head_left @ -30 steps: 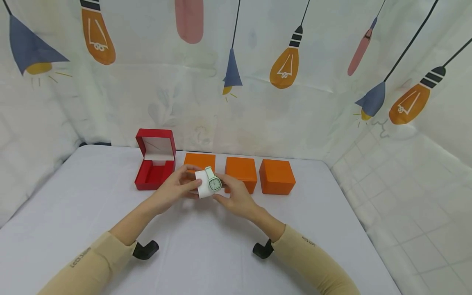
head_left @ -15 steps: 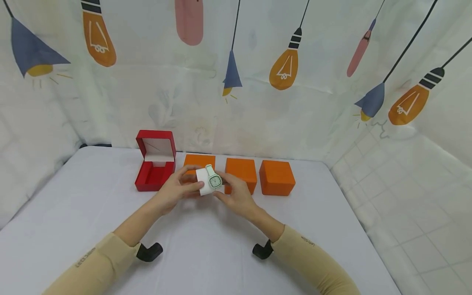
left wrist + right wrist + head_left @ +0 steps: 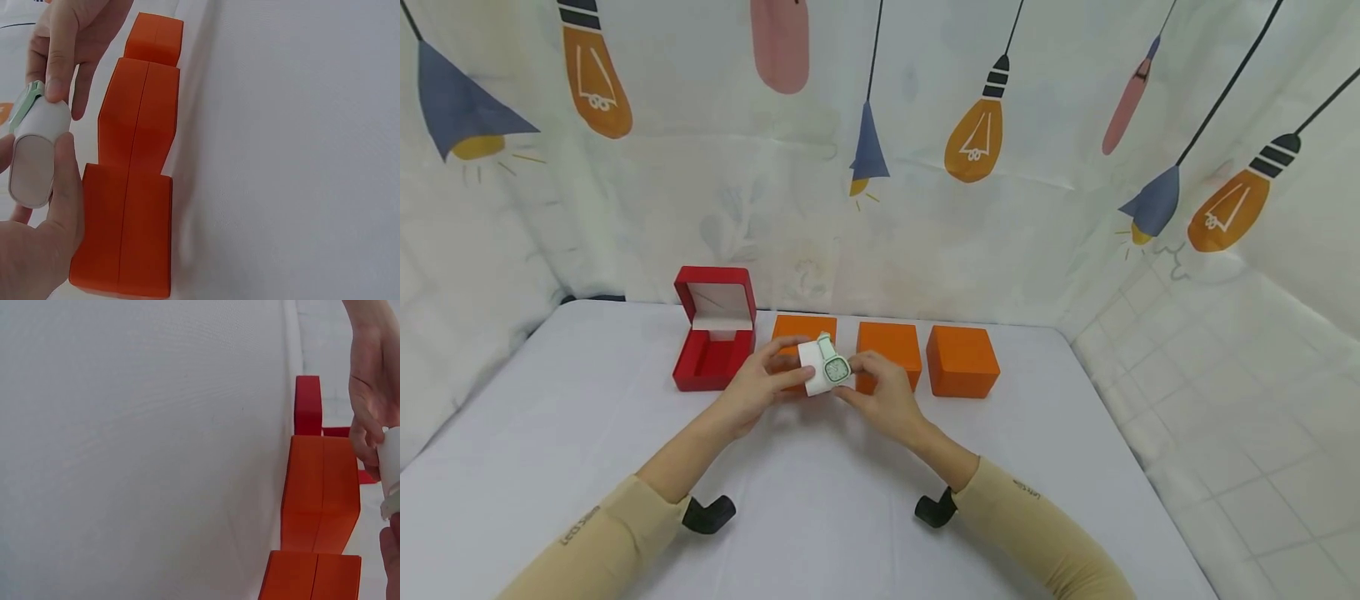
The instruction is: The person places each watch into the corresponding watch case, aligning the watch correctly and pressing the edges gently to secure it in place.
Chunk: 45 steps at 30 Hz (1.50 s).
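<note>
In the head view, both hands meet over the middle of the table around a white watch cushion [image 3: 810, 360] with a pale green watch [image 3: 836, 369] strapped on it. My left hand [image 3: 755, 392] grips the cushion's left end between thumb and fingers. At the other end, my right hand [image 3: 886, 402] pinches the cushion beside the watch, thumb low and forefinger higher. The left wrist view shows the cushion's flat oval end [image 3: 33, 170], with a right-hand digit pressed on its far part near the strap. The right wrist view catches only part of the cushion [image 3: 390, 456].
A red watch box [image 3: 715, 275] stands with its lid up behind the left hand. Three orange boxes line the back of the white table: one partly behind the hands [image 3: 805, 323], one in the middle [image 3: 891, 342], one at right [image 3: 964, 360]. Printed cloth hangs behind.
The cushion with the watch has risen slightly in the head view and turned a little. My left forearm has shifted slightly right; the right fingers have drawn in closer beside the watch.
</note>
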Each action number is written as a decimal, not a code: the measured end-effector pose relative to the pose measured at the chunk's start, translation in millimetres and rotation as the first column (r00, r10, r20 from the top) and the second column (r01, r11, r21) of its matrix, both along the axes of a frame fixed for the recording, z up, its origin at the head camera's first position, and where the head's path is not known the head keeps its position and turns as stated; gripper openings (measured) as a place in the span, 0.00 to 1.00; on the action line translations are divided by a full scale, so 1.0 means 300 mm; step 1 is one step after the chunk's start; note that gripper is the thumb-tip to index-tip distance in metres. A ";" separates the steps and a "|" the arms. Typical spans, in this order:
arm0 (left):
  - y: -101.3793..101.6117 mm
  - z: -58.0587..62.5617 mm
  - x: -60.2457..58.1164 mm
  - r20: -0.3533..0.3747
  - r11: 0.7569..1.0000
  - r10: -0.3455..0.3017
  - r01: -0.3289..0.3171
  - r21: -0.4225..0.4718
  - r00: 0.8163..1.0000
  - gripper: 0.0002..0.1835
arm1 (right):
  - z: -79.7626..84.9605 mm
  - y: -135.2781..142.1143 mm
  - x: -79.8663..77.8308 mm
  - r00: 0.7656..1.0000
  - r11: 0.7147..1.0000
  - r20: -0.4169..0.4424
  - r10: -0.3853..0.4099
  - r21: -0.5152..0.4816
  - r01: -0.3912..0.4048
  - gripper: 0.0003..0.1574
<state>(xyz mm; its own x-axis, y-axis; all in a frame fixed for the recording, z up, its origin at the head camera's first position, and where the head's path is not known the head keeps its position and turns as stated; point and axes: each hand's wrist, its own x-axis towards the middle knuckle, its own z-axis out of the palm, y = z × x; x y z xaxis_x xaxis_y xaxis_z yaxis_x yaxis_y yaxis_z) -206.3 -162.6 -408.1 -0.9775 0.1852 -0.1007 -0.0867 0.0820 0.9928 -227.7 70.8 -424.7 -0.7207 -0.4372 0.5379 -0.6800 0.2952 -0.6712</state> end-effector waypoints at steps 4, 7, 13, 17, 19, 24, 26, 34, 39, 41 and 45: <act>0.001 0.007 -0.001 0.019 1.000 0.004 -0.004 0.022 1.000 0.39 | -0.001 0.001 -0.006 1.000 1.000 -0.009 -0.007 -0.011 0.007 0.15; 0.003 0.015 -0.003 0.045 0.998 0.002 -0.005 0.063 0.999 0.40 | 0.002 0.000 -0.009 0.999 1.000 -0.033 0.005 -0.022 -0.006 0.14; 0.012 0.030 0.003 0.080 0.992 0.016 -0.026 0.123 0.997 0.40 | 0.014 -0.004 -0.008 0.998 0.999 -0.057 0.030 -0.013 -0.030 0.14; 0.016 0.046 0.010 0.101 0.990 0.028 -0.041 0.135 0.995 0.39 | 0.010 -0.010 -0.005 0.997 0.999 -0.072 0.039 -0.013 -0.040 0.16; 0.018 0.050 0.010 0.110 0.989 0.027 -0.043 0.143 0.994 0.39 | 0.005 -0.014 -0.005 0.995 0.999 -0.087 0.043 -0.022 -0.045 0.18; 0.025 0.050 0.009 0.123 0.984 0.030 -0.051 0.173 0.992 0.39 | -0.003 -0.020 -0.001 0.992 0.999 -0.121 0.028 -0.039 -0.033 0.18; 0.029 0.048 0.008 0.127 0.981 0.032 -0.055 0.185 0.991 0.39 | -0.005 -0.023 0.001 0.990 0.999 -0.139 0.020 -0.044 -0.027 0.19; 0.037 0.053 0.003 0.128 0.978 0.038 -0.063 0.199 0.991 0.39 | -0.012 -0.033 -0.007 0.983 0.999 -0.182 0.009 -0.040 -0.017 0.20; 0.035 0.051 0.000 0.133 0.974 0.034 -0.062 0.219 0.991 0.38 | -0.008 -0.027 -0.013 0.990 1.000 -0.140 0.021 -0.011 -0.023 0.20; 0.034 0.047 0.000 0.138 0.973 0.033 -0.064 0.223 0.990 0.38 | -0.005 -0.024 -0.016 0.992 1.000 -0.121 0.028 -0.008 -0.029 0.20; 0.036 0.042 0.001 0.125 0.972 0.031 -0.058 0.226 0.992 0.38 | -0.001 -0.024 -0.013 0.994 0.999 -0.105 0.018 -0.033 -0.022 0.21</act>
